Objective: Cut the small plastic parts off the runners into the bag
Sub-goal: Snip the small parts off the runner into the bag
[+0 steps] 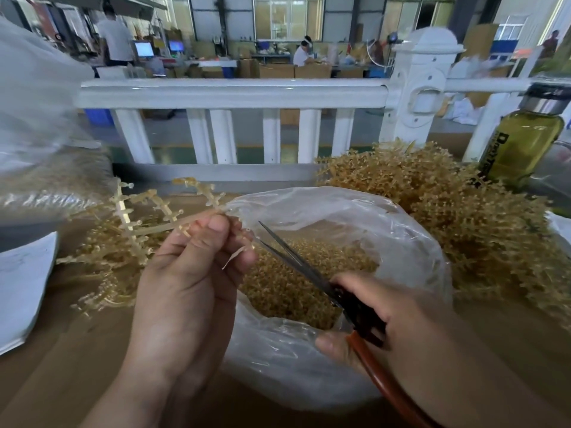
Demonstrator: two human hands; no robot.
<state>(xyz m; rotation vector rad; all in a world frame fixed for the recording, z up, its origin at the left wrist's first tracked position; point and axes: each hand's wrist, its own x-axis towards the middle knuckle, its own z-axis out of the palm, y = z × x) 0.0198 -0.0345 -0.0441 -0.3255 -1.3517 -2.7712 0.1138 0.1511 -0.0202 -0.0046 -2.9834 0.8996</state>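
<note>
Counter (77,350), lower frame: left hand (185,282) pinches runner (123,211); right hand (401,329) grips scissors (296,261) over central bag (386,230).

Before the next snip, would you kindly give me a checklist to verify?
1. The runner is pinched in the left hand: ok.
2. The right hand grips the scissors, blades open: ok.
3. Blade tips above the bag mouth: ok.
4. Room in it above the cut parts: ok.
5. A part between the blades: cannot tell.
6. The left fingertips clear of the blades: cannot tell, very close.
</note>
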